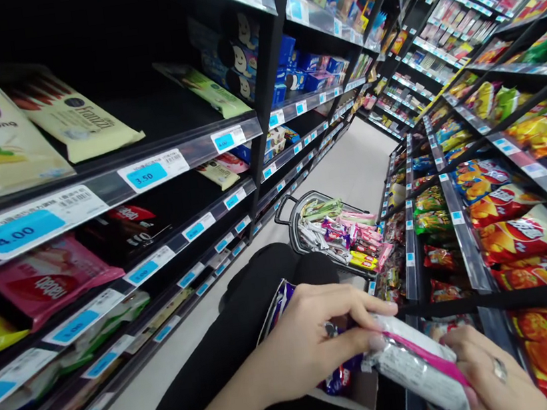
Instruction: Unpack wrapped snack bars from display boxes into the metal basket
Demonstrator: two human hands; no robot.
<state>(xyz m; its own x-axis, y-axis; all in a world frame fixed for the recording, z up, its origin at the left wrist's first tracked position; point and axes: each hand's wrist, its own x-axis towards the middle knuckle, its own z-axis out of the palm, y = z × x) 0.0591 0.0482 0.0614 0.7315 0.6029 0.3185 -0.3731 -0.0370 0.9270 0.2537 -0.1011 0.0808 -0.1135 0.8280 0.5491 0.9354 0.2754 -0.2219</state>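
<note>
A white snack packet with a magenta stripe is stretched between my two hands, low in the view. My left hand, with a ring on one finger, pinches its near-left end between thumb and fingers. At its other end, my right hand, also wearing a ring, is closed around it. Under my left hand sits an open cardboard box on my lap, partly covered by the hand. Purple-wrapped snack packs lie inside it.
A shopping basket full of packaged snacks stands on the aisle floor beyond my knees. On the left, shelves with price tags hold wafers and biscuits. Chip bags line the right-hand shelves close to my right hand.
</note>
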